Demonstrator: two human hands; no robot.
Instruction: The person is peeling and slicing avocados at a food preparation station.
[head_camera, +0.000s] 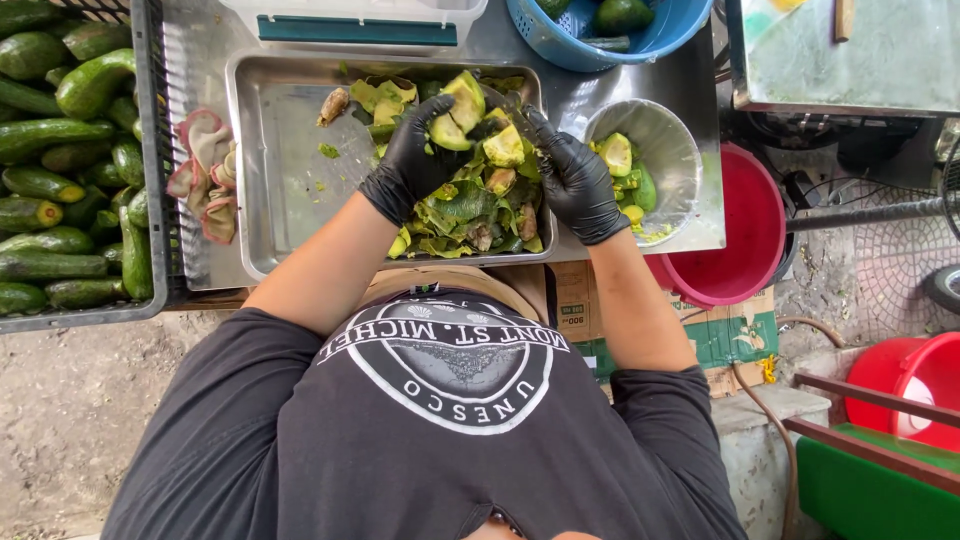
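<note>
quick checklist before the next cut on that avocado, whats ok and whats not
1. Left hand holds the avocado piece over the tray: ok.
2. Right hand holds a knife: cannot tell, a dark blade seems to show near the fingers but is mostly hidden.
3. Both hands gloved: ok.
4. Room in the tray for peels: ok, its left half is bare metal.
5. Bowl for cut flesh within reach: ok, it sits right beside the right hand and is not full.
6. Left fingers out of the blade's path: cannot tell, the hands are close together.
</note>
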